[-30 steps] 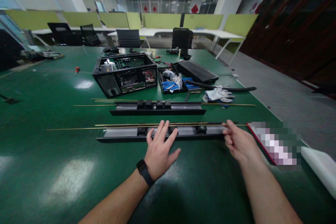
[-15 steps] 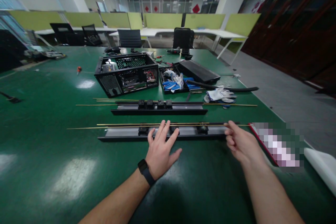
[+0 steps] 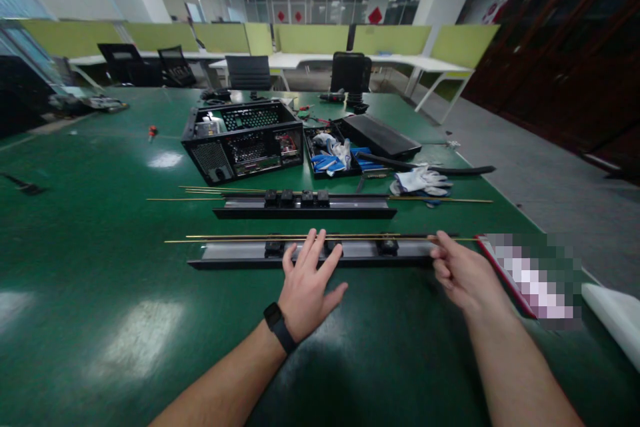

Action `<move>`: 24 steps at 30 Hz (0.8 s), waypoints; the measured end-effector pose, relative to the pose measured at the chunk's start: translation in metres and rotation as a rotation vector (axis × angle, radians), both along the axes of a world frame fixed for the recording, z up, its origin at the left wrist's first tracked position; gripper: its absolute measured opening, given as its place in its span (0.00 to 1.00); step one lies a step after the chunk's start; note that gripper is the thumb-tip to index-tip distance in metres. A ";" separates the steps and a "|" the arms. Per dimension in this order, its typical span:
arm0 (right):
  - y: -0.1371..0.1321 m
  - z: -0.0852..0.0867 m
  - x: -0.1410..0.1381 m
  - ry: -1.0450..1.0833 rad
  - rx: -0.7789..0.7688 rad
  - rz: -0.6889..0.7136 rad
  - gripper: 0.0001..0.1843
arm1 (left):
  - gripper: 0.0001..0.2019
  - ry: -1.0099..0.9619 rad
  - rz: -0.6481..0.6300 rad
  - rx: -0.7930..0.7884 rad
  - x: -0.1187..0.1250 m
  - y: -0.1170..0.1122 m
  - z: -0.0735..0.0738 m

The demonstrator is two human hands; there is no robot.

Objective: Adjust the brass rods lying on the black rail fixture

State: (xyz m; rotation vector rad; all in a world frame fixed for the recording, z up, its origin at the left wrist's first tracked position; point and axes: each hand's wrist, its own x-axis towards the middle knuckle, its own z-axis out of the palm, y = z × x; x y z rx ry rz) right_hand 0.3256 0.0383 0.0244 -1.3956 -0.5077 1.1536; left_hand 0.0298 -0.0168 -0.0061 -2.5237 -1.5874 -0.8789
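A long black-and-silver rail lies crosswise in front of me, with several black blocks along it. My left hand is open over its middle, fingers spread, fingertips at the thin brass-coloured rods above the rail; it partly covers one block. Further right, my right hand is closed, thumb and forefinger pinching a thin brass rod near the rail's right end. That rod runs left past the rail's end. A second rod lies almost parallel to it.
A similar rail with blocks and rods lies beyond. Farther back are an open computer case, a black tray holding gloves, a dark panel and a white glove. A red-edged, blurred-out item lies right.
The pinched brass rod has slid to the right, its left end now nearer the rail. Both hands hold almost the same places.
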 end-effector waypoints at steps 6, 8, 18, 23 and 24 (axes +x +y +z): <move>0.000 0.002 -0.009 0.014 -0.016 -0.039 0.09 | 0.30 -0.008 0.000 -0.001 0.000 0.000 0.000; 0.003 0.003 0.004 0.008 -0.010 -0.158 0.09 | 0.30 -0.010 0.000 -0.001 -0.001 0.000 0.001; -0.002 0.001 -0.011 -0.026 0.003 0.035 0.13 | 0.30 -0.002 0.004 -0.015 0.000 -0.001 0.001; 0.004 0.000 0.006 -0.007 0.000 -0.147 0.09 | 0.30 -0.006 0.006 -0.008 -0.001 0.000 0.000; 0.005 -0.001 0.012 -0.015 -0.004 -0.199 0.09 | 0.30 -0.007 0.004 -0.007 -0.001 0.000 0.000</move>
